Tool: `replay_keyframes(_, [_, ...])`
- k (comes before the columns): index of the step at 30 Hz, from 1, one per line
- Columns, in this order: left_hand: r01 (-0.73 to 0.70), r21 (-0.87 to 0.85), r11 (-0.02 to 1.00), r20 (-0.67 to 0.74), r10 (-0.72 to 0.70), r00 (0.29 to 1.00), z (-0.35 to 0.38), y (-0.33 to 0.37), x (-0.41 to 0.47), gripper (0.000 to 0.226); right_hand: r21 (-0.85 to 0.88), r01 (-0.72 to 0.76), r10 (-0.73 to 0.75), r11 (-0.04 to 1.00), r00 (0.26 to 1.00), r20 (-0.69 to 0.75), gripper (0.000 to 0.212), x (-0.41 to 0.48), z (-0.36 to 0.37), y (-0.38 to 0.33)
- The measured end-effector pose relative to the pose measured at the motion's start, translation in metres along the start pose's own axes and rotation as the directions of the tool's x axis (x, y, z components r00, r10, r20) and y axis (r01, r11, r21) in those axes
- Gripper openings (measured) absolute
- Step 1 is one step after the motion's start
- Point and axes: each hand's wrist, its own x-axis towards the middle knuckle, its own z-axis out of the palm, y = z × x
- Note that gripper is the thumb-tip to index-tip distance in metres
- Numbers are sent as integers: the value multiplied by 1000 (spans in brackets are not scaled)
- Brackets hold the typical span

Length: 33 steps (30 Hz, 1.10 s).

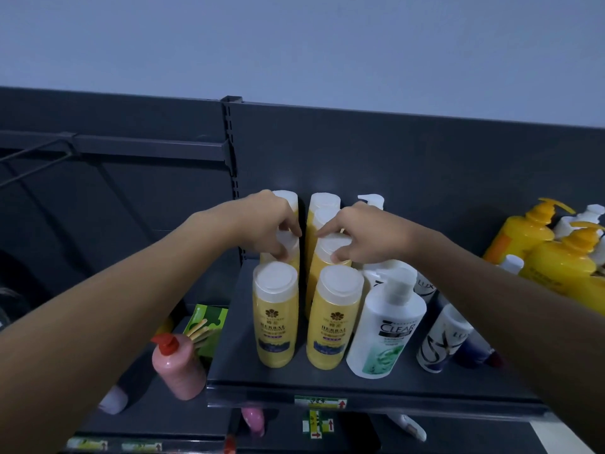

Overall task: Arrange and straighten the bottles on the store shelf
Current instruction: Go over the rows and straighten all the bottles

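Both hands are squaring up the two yellow-bottle files near the shelf's [376, 385] left edge, the left hand [271, 221] and right hand [357, 237] each apparently pinching a second-row cap [330, 247], so next comes nudging those bottles flush behind the front pair [276, 309].

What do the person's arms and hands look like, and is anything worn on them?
Both forearms are bare as far as the frame shows: no sleeves, no gloves. The left hand and the right hand show no ring, watch or bracelet. The fingernails look short and plain, though the dim light hides fine detail.
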Motion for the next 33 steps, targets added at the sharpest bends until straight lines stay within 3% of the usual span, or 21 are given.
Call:
replay_keyframes(10, [24,-8,1000,-18,-25,1000,2,5,-4,48,2,9,-9,1000,1000,18,50,-2,-3,-3])
replay_keyframes(13, [38,-30,999,-24,-39,999,2,4,-4,46,69,-23,29,997,996,-79,39,4,-14,0])
replay_keyframes(16, [68,-76,995,-130,-77,988,-4,-3,1,39,40,-57,65,998,973,-220,35,21,-20,11])
replay_keyframes(19, [84,-43,996,-238,-92,967,-7,-16,16,39,-25,-59,54,998,986,-157,43,36,-17,18])
replay_keyframes(25, [98,13,995,-68,-97,993,4,-34,43,53,-51,-55,54,997,998,-26,55,58,-2,30])
replay_keyframes(33, [43,-47,998,-65,-46,997,5,-38,57,49,32,-68,70,997,997,-46,55,60,0,38])
